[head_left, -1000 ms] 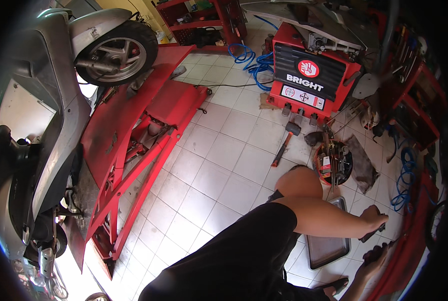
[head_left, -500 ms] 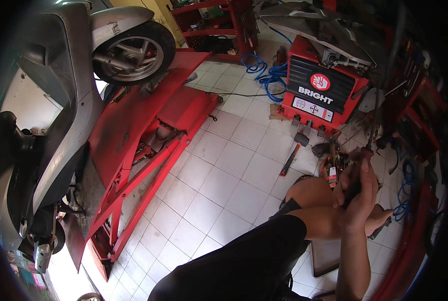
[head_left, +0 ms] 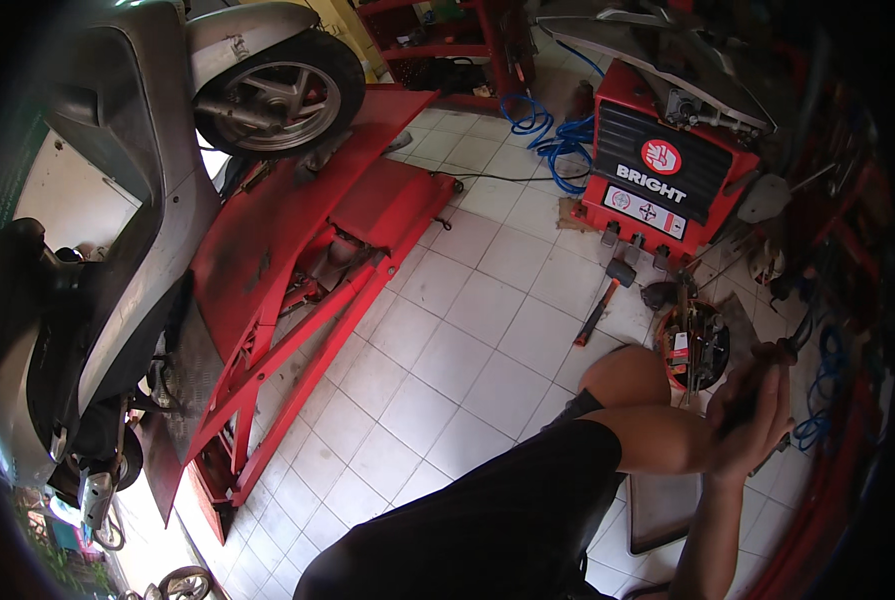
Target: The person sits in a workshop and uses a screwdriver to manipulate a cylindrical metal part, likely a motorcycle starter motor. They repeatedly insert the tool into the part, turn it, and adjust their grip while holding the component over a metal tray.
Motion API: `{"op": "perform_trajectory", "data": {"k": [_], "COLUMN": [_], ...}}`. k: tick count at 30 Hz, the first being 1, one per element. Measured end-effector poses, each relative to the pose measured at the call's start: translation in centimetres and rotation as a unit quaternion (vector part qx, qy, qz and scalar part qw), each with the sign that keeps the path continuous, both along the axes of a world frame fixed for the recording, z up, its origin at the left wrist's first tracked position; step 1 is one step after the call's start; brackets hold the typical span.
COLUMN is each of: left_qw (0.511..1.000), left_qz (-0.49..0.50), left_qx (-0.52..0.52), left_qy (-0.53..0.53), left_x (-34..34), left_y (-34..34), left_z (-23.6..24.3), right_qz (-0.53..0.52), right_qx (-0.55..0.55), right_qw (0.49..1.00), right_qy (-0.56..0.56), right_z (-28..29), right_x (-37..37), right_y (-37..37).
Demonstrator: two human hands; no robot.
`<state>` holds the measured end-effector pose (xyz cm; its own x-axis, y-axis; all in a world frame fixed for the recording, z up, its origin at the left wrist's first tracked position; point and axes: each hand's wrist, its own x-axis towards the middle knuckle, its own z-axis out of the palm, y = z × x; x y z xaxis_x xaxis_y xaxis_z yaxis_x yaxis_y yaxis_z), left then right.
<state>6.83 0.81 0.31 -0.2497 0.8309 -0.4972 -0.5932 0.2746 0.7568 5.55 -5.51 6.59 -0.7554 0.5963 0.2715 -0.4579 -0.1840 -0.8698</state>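
Note:
My right hand [head_left: 752, 425] is raised at the lower right, above my bare lower leg [head_left: 657, 440]. Its fingers lie around the dark handle of a long, slim tool [head_left: 795, 338]; the far part runs upward and is too dark and blurred to name. Just beyond the hand is a round red container [head_left: 679, 372] full of small tools and parts. A black-headed mallet [head_left: 599, 305] lies on the tiles left of it. My left hand does not show.
A silver scooter [head_left: 157, 200] stands on a red scissor lift [head_left: 297, 250] at left. A red and black machine [head_left: 647, 160] stands far right, with blue hose [head_left: 557, 150] beside it. A shallow dark-rimmed tray [head_left: 662, 515] lies by my leg. Red shelving [head_left: 427, 50] is at the back.
My right hand has moved right and down with the tool, uncovering the red container. Its fingers look straighter. The whole view has shifted slightly.

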Motion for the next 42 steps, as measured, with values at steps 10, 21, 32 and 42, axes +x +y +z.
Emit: {"op": "perform_trajectory", "data": {"k": [10, 21, 32, 42], "left_qw": [1.000, 0.983, 0.991, 0.992], "left_qz": [-0.003, 0.079, 0.068, -0.046], "left_qx": [-0.005, -0.072, -0.055, -0.121], "left_qy": [0.011, 0.152, 0.100, 0.010], "left_x": [0.8, -0.1, -0.9, 2.9], "left_y": [1.7, 2.2, 0.8, -1.2], "left_z": [-1.9, -3.9, -6.8, -5.5], "right_qz": [-0.163, -0.398, -0.267, -0.245], "right_qx": [0.084, 0.004, -0.096, -0.123], "right_qw": [0.973, 0.860, 0.918, 0.896], "right_qy": [-0.139, -0.320, -0.276, -0.349], "right_z": [-0.7, -13.8, -5.8, -3.3], "right_x": [1.1, 31.2, 29.0, 30.7], "right_y": [-0.1, 14.0, 11.6, 10.3]}}
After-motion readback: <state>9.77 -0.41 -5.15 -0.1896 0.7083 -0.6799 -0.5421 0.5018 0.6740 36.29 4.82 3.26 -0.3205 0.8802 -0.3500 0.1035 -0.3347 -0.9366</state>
